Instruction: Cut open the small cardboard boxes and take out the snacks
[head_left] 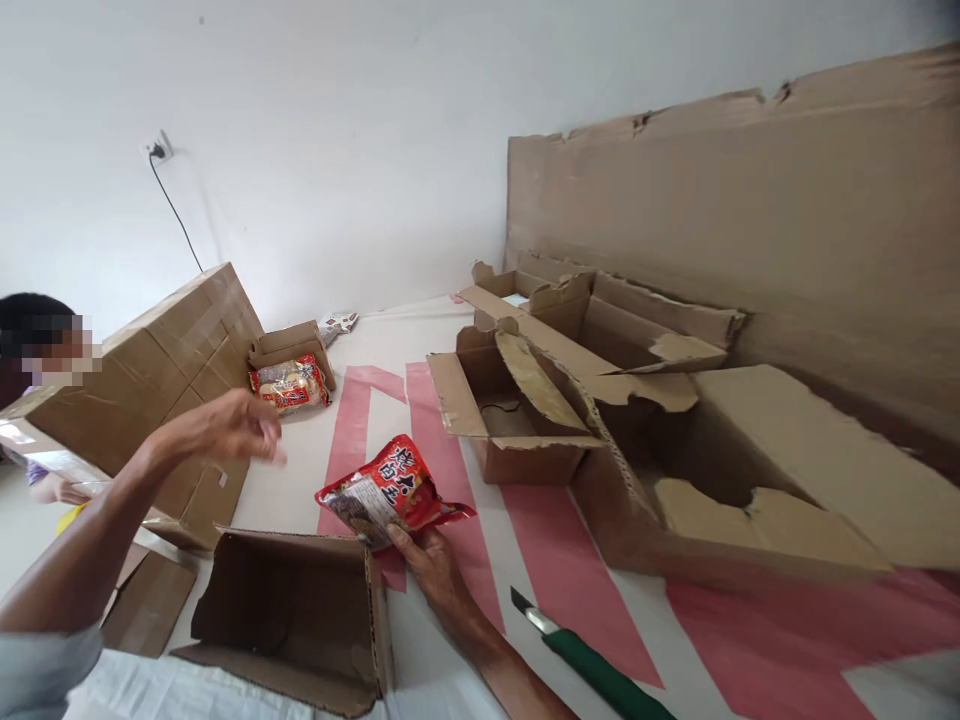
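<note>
My right hand (439, 572) grips a red snack packet (397, 492) by its lower edge, with the thumb on top. White lettering and a picture of dark food show on the packet's front. My left hand (238, 425) hangs in the air to the left, holding nothing, its fingers loosely bent and a little blurred. Below and between the hands stands an open cardboard box (292, 610), with a dark inside and no contents that I can see. Beyond my left hand, clear-and-red packets (291, 385) lie at the mouth of a small carton (289, 342).
A green-handled utility knife (592, 665) lies at front right, blade bared. Several cut-open cartons (517, 450) cover the right side, before a tall cardboard sheet (720, 190). Stacked cartons (180, 370) stand at left, with another person (37, 340) behind them. A silvery packet (339, 325) rests near the wall.
</note>
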